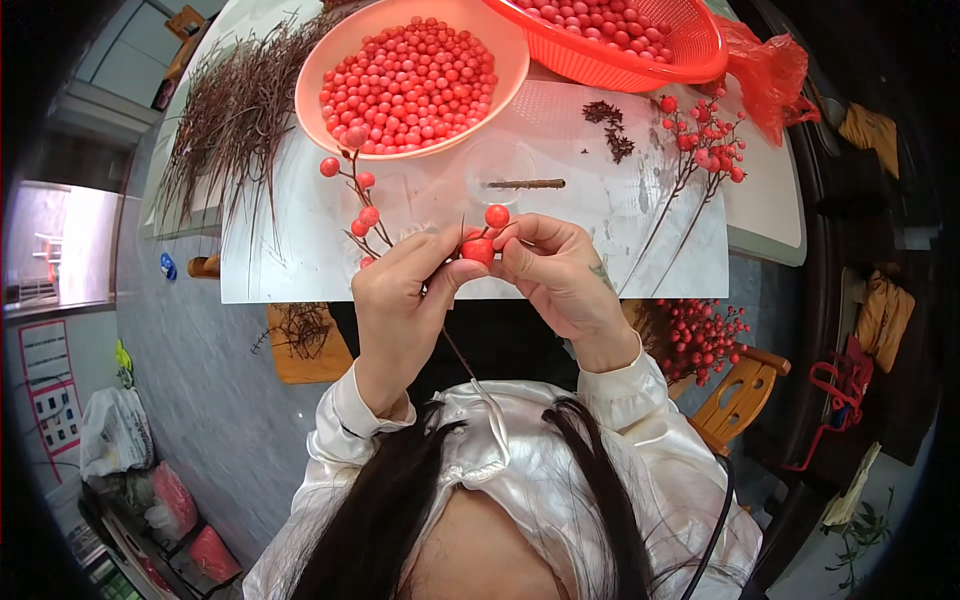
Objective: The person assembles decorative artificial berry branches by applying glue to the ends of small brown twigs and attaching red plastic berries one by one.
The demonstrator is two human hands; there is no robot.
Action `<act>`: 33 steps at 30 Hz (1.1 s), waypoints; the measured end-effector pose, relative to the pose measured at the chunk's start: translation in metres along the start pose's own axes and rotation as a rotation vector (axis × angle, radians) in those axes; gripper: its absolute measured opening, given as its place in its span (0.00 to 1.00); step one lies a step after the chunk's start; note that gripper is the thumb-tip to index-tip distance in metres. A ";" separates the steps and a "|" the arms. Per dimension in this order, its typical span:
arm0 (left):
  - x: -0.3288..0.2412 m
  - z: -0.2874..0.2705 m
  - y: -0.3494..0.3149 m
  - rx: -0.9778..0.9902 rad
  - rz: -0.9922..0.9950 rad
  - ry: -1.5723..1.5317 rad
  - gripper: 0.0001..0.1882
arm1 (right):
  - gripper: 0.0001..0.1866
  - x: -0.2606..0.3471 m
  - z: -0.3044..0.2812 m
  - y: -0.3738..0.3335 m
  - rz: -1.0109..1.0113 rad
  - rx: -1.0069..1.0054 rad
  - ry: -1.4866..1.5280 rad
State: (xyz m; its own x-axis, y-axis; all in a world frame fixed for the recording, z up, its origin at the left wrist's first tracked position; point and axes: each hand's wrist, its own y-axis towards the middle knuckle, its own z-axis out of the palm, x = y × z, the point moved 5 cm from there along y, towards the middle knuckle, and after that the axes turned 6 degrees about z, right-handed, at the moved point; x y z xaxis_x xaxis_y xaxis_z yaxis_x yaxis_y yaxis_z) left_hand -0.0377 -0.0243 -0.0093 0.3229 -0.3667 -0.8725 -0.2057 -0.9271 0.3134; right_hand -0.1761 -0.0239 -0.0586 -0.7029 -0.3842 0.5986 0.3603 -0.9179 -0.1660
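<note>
My left hand (pixel 405 295) is closed around a brown-stemmed artificial berry branch (pixel 383 235), whose red berries stick out above and beside the fingers. Its thin stem runs down below that hand toward my chest. Between my hands, one red berry (pixel 478 250) sits at the left fingertips, and another berry (pixel 497 216) stands just above it. My right hand (pixel 565 280) pinches at a thin twig of the branch beside these berries; its fingertips partly hide the twig. A brown stick (pixel 527 184) lies in a small clear dish (pixel 480 190) just beyond my hands.
A pale bowl (pixel 312 95) of loose red berries and a red basket (pixel 690 62) of berries stand at the back. Bare brown twigs (pixel 235 115) lie left. Finished-looking berry branches (pixel 705 145) rest right, near dark scraps (pixel 612 130). More berries (pixel 700 335) sit below the table's right edge.
</note>
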 end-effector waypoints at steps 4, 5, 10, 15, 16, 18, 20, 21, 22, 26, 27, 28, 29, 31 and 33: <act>0.002 -0.001 0.000 -0.002 0.041 0.030 0.13 | 0.07 0.000 -0.001 0.000 0.032 -0.030 -0.012; 0.000 -0.001 0.000 0.008 0.024 0.035 0.13 | 0.07 0.001 -0.001 0.000 0.032 -0.031 -0.012; -0.001 -0.001 0.002 -0.003 0.054 0.056 0.13 | 0.06 0.003 0.000 0.003 0.072 -0.081 -0.089; -0.002 0.000 0.002 0.033 0.091 0.139 0.13 | 0.09 0.006 -0.001 0.007 0.073 -0.067 -0.072; -0.002 0.000 0.003 0.032 0.092 0.138 0.13 | 0.09 0.006 -0.003 0.007 0.090 -0.063 -0.090; -0.002 -0.001 0.003 0.017 0.115 0.157 0.13 | 0.09 0.003 -0.005 0.008 0.102 -0.086 -0.136; -0.001 -0.004 0.005 0.022 0.057 0.131 0.12 | 0.09 0.002 -0.004 0.009 0.113 -0.105 -0.183; 0.000 -0.005 0.005 0.033 -0.004 0.105 0.12 | 0.08 0.002 0.001 0.010 0.079 -0.076 -0.132; -0.001 -0.006 0.005 0.028 -0.001 0.106 0.12 | 0.07 0.002 0.005 0.009 0.044 -0.046 -0.080; 0.010 -0.007 -0.001 0.005 -0.203 -0.175 0.13 | 0.07 0.002 0.011 0.001 0.033 -0.106 -0.074; 0.012 -0.008 -0.001 -0.014 -0.222 -0.197 0.14 | 0.08 0.006 0.005 -0.003 0.001 -0.189 -0.241; 0.014 -0.009 -0.003 -0.020 -0.222 -0.193 0.14 | 0.10 0.010 -0.001 -0.008 -0.031 -0.271 -0.409; 0.018 -0.010 -0.005 -0.032 -0.222 -0.215 0.16 | 0.14 0.006 -0.008 -0.012 -0.006 -0.278 -0.576; 0.019 -0.012 -0.006 -0.044 -0.226 -0.233 0.18 | 0.16 -0.007 -0.002 -0.015 0.018 -0.217 -0.776; 0.017 -0.013 -0.007 -0.037 -0.237 -0.262 0.19 | 0.19 -0.029 0.011 -0.015 0.047 -0.105 -1.017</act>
State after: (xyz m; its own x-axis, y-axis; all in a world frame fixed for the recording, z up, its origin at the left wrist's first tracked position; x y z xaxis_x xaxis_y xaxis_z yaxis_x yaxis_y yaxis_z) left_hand -0.0189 -0.0250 -0.0220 0.1091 -0.1126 -0.9876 -0.1181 -0.9880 0.0996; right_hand -0.1547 0.0025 -0.0649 0.1818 -0.1990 0.9630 0.2840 -0.9270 -0.2452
